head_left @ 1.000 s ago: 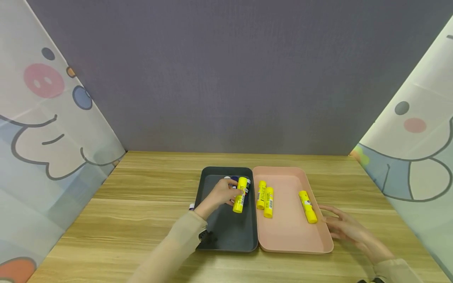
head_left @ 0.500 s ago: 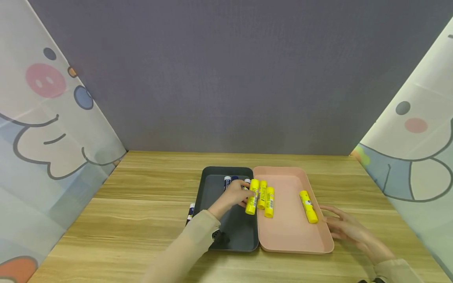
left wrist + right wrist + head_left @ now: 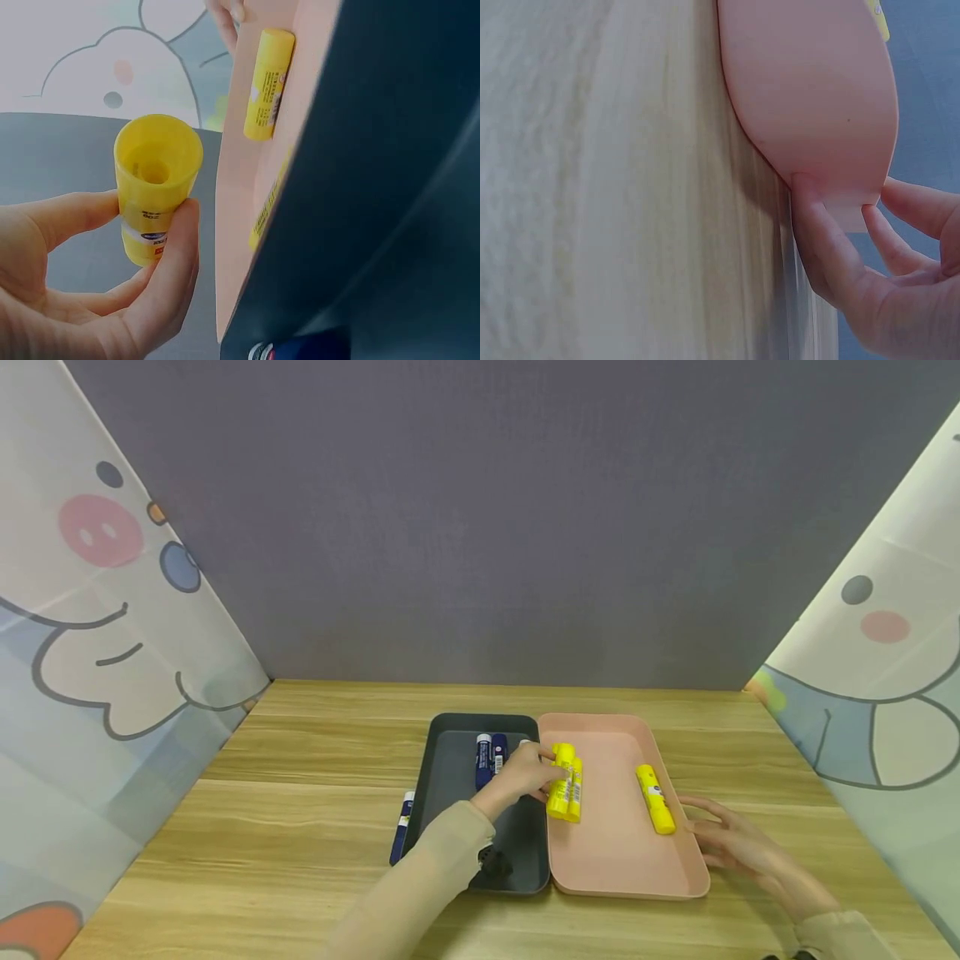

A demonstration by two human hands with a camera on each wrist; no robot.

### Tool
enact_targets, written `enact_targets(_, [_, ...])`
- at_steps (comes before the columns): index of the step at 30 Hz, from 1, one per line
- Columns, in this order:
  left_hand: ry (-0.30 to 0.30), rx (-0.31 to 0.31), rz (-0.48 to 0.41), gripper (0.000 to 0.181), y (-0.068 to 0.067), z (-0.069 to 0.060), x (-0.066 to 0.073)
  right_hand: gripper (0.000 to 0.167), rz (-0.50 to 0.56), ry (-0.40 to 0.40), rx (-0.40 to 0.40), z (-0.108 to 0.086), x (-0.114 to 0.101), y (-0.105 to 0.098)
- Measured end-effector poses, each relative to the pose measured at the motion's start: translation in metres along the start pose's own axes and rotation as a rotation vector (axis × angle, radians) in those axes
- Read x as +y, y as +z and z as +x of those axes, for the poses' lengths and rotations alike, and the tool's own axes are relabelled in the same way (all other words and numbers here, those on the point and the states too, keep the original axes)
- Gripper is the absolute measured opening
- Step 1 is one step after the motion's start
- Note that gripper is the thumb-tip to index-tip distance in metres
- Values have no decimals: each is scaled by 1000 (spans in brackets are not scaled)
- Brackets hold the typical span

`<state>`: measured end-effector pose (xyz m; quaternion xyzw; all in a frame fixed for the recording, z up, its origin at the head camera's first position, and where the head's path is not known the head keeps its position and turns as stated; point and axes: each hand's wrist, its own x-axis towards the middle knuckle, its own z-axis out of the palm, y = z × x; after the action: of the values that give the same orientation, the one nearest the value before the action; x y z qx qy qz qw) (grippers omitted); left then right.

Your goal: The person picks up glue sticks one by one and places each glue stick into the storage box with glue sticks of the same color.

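My left hand point(image 3: 525, 772) pinches a yellow glue stick point(image 3: 558, 797) between thumb and fingers, over the left side of the pink tray point(image 3: 622, 860). In the left wrist view, the held glue stick point(image 3: 139, 214) turns its hollow end toward the camera. Behind it in the head view, another yellow glue stick point(image 3: 576, 789) lies in the tray, and the held one mostly covers what is there. A separate yellow glue stick point(image 3: 656, 799) lies near the tray's right wall. My right hand point(image 3: 738, 847) touches that wall from outside, its fingertips point(image 3: 804, 184) against it.
Left of the pink tray, a dark grey tray point(image 3: 442, 777) stands against it. Dark blue glue sticks point(image 3: 483, 762) with white ends lie at its back, partly hidden by my left hand. One more dark blue glue stick point(image 3: 402, 828) leans outside its left wall on the wooden table point(image 3: 300, 827).
My left hand has carried the yellow glue stick rightward, from above the dark tray to above the pink tray, uncovering some dark blue sticks. My right hand has stayed at the pink tray's wall.
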<state>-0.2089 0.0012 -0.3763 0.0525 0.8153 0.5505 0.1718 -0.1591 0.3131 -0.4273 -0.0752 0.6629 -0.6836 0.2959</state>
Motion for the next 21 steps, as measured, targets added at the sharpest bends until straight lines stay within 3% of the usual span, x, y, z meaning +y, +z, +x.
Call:
enact_targets(13, [-40, 6, 18, 42, 18, 14, 15, 36, 41, -35, -76, 0, 1, -3])
enact_targets(21, [-83, 12, 2, 38, 30, 22, 28, 37, 34, -31, -64, 0, 2, -4])
